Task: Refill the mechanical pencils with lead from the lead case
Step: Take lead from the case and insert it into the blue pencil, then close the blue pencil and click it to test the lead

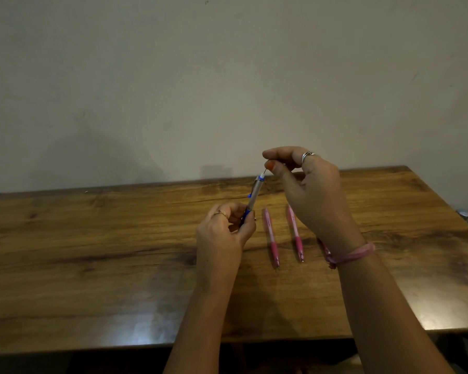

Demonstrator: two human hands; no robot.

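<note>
My left hand (pixel 223 233) grips a silver and blue mechanical pencil (pixel 254 195) by its lower blue part, holding it upright and tilted right above the table. My right hand (pixel 308 190) pinches a thin lead (pixel 265 171) between thumb and forefinger, with the lead's lower end at the pencil's open top. Two pink mechanical pencils (pixel 270 237) (pixel 295 233) lie side by side on the wooden table (pixel 106 252), tips toward me. A third pink pencil (pixel 325 248) is mostly hidden under my right wrist. No lead case is in view.
A plain pale wall rises behind the table's far edge. The table's right corner is near a small pale object (pixel 464 213) at the frame's right edge. A pink band circles my right wrist (pixel 354 255).
</note>
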